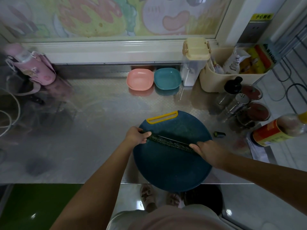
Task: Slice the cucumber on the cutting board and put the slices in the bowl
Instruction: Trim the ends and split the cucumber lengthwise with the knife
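A round dark-blue cutting board (171, 165) with a yellow handle slot at its 11 o'clock edge lies on the steel surface (93, 130), its 6 o'clock rim jutting over the surface's near edge. The cucumber (171, 141) lies across the upper half of the board, running from 9 o'clock towards 3 o'clock with a slight downward tilt to the right.

The left hand (137, 135) has its fingers curled round the cucumber's 9 o'clock end, thumb on the near side. The right hand (205, 151) is closed at the 3 o'clock end; a thin knife (173, 138) blade reaches out from it and lies lengthwise along the top of the cucumber. The handle is hidden inside the fist.

A small cut cucumber end (219, 134) sits on the surface just off the board at 3 o'clock. At 12 o'clock from the board, well apart from it and against the back wall, a pink bowl (140, 79) and a teal bowl (167, 78) stand side by side, touching or nearly so. A cream basket (232, 77) of packets stands at 1 o'clock, and a pink bottle (33, 67) at 10 o'clock.
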